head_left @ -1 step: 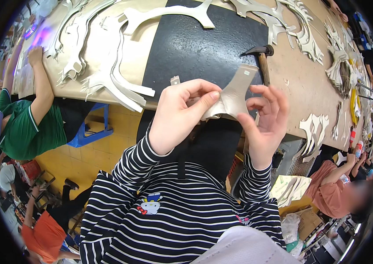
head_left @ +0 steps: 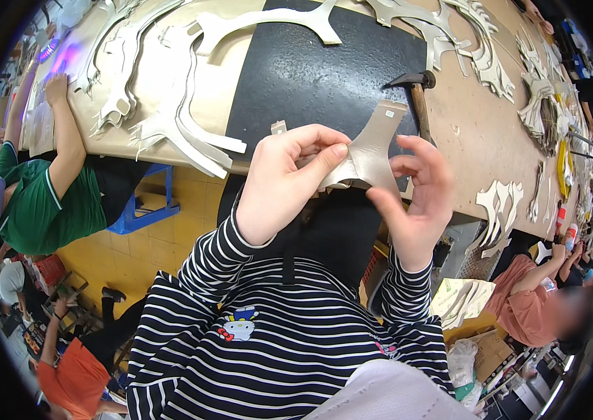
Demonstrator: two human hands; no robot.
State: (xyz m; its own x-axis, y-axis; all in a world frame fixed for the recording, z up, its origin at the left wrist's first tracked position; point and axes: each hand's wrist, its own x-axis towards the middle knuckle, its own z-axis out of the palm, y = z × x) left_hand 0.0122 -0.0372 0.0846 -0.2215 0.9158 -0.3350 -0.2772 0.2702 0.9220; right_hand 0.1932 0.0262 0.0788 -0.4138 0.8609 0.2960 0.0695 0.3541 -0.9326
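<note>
A shiny beige leather-like cut piece (head_left: 373,150) with branching arms is held up over the table's near edge. One arm points up and bears a small pale square mark at its end. My left hand (head_left: 286,171) is closed, pinching the piece's middle between thumb and forefinger. Another narrow end of it (head_left: 279,127) sticks out behind that hand. My right hand (head_left: 419,192) is curled loosely round the lower right arm, thumb at its lower edge and fingers at the far side; the thumb is slightly blurred.
Beyond my hands lies a black mat (head_left: 324,63), with a hammer (head_left: 419,98) at its right edge. Stacks of beige cut pieces (head_left: 188,126) lie left, more (head_left: 489,66) right. A person in green (head_left: 48,199) works at left, another in pink (head_left: 520,297) at right. A blue stool (head_left: 146,203) stands below.
My right thumb has moved left along the piece's lower edge, and more of the lower right arm shows. The upper arm has tilted slightly left. My left hand keeps its pinch.
</note>
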